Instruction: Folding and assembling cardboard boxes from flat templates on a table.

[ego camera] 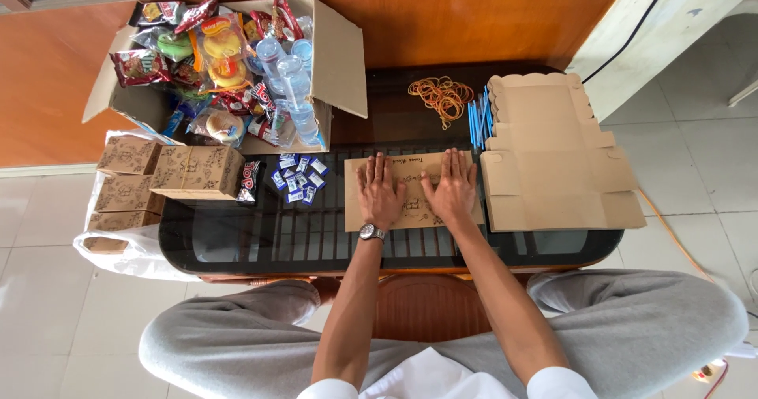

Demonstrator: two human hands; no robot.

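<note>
Both hands lie flat, fingers apart, on a folded brown cardboard box blank [414, 179] with dark printing, in the middle of a dark glass table [260, 241]. My left hand [379, 191], a watch on its wrist, presses the blank's left half. My right hand [452, 187] presses its right half. Neither hand holds anything. To the right lies a stack of unfolded brown box blanks [557, 158] with scalloped far edges.
An open carton [339, 59] of snack packets and water cups stands at the back left. Assembled brown boxes [193, 171] sit at the left, over a white bag [130, 249]. Small blue sachets [298, 179], rubber bands [440, 95] and blue straws [478, 121] lie nearby.
</note>
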